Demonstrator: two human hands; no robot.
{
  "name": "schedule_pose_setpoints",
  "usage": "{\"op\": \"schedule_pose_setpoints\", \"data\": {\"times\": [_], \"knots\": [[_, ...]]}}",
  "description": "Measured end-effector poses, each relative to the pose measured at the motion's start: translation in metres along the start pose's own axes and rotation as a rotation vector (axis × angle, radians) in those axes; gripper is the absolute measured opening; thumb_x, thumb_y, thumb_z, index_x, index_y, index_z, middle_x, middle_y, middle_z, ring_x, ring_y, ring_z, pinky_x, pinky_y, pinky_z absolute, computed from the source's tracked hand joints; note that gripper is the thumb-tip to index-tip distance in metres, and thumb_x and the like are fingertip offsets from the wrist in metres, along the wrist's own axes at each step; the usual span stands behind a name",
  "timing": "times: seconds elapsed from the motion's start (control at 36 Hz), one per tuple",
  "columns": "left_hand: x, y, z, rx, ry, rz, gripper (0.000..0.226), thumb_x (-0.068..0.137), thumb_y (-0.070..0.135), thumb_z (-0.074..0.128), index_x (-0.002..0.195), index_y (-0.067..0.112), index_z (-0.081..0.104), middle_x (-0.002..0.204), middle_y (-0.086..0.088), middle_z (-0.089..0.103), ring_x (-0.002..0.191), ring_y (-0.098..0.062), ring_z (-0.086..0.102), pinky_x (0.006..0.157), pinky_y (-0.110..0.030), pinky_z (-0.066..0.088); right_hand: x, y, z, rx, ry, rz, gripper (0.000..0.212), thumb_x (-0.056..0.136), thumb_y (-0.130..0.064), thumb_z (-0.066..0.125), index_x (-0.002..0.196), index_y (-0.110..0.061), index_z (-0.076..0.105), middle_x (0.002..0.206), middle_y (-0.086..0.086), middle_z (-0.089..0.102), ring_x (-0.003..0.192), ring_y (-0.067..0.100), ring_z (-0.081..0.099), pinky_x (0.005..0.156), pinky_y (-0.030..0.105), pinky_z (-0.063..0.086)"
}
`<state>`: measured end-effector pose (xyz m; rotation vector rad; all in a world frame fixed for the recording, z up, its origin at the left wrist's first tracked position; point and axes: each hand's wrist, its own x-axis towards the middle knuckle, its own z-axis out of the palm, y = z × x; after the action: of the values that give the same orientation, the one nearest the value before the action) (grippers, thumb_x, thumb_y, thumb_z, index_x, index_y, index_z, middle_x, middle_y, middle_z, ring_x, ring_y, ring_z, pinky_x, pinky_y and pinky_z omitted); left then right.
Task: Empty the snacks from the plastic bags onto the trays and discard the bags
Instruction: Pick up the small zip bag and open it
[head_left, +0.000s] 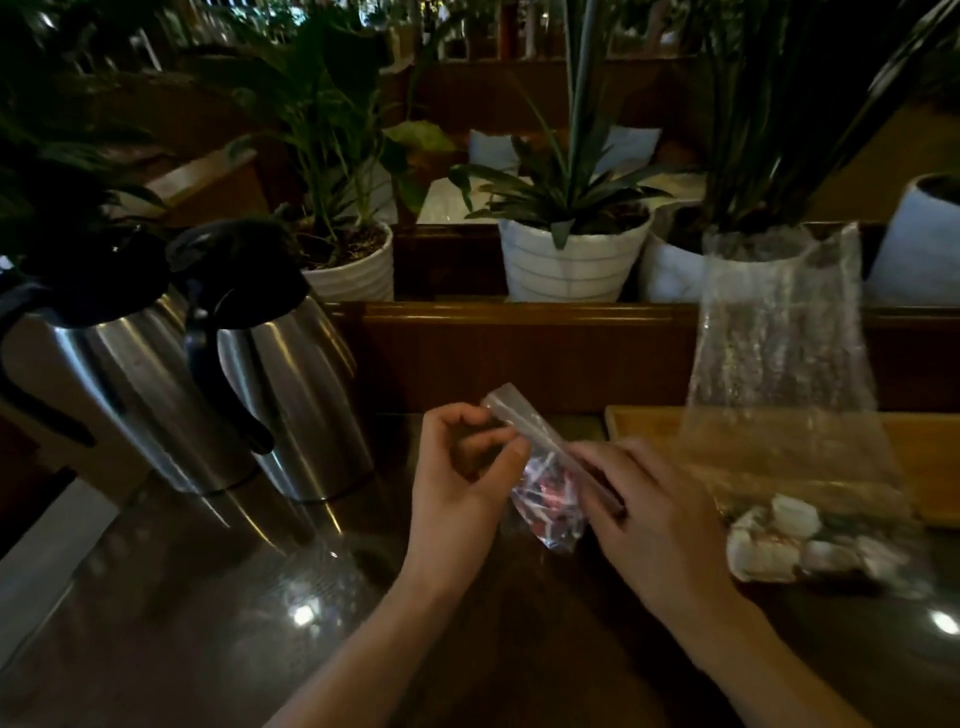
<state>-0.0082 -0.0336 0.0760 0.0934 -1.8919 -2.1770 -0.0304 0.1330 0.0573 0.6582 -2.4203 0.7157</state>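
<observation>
A small clear zip bag (540, 499) of red and white wrapped snacks hangs above the dark table in the middle of the head view. My left hand (460, 478) pinches its top strip on the left side. My right hand (644, 514) grips the same top edge from the right. To the right, a tall clear plastic bag (779, 364) stands upright, with pale wrapped snacks (800, 540) in its bottom. Behind that bag lies a wooden tray (644, 423).
Two steel thermos jugs (156, 374) (291, 384) with black handles stand at the left. A wooden ledge (519, 317) runs behind the table, with white plant pots (571, 260) on it. The glossy table (208, 623) extends toward me.
</observation>
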Motion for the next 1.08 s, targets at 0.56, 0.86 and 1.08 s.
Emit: {"op": "schedule_pose_setpoints", "data": {"times": [0.56,0.86,1.08], "knots": [[-0.023,-0.021,-0.005,0.135,-0.161,-0.325,0.015,0.093,0.022,0.06,0.099,0.014,0.071,0.088,-0.001,0.074,0.075,-0.01,0.069,0.061,-0.024,0.054,-0.028,-0.005,0.002,0.041,-0.222,0.017,0.043,0.084,-0.031,0.062,0.124,-0.014,0.063,0.119,0.003,0.061,0.1,0.017,0.062,0.073,0.021,0.052],[-0.017,-0.021,-0.003,0.18,-0.222,-0.248,0.009,0.09,0.015,0.062,0.092,0.01,0.069,0.08,-0.004,0.072,0.067,-0.01,0.066,0.061,-0.021,0.053,-0.015,-0.015,-0.013,0.124,-0.231,0.122,0.053,0.078,-0.053,0.063,0.122,-0.023,0.063,0.115,-0.005,0.065,0.099,0.011,0.061,0.075,0.029,0.055],[-0.012,-0.019,-0.004,0.298,-0.327,-0.197,0.011,0.092,0.021,0.06,0.094,0.017,0.07,0.086,-0.001,0.072,0.076,-0.012,0.068,0.067,-0.025,0.054,-0.006,-0.011,-0.019,0.292,-0.344,0.282,0.035,0.077,-0.033,0.074,0.112,-0.034,0.069,0.096,-0.017,0.072,0.081,-0.004,0.065,0.071,0.016,0.054]]}}
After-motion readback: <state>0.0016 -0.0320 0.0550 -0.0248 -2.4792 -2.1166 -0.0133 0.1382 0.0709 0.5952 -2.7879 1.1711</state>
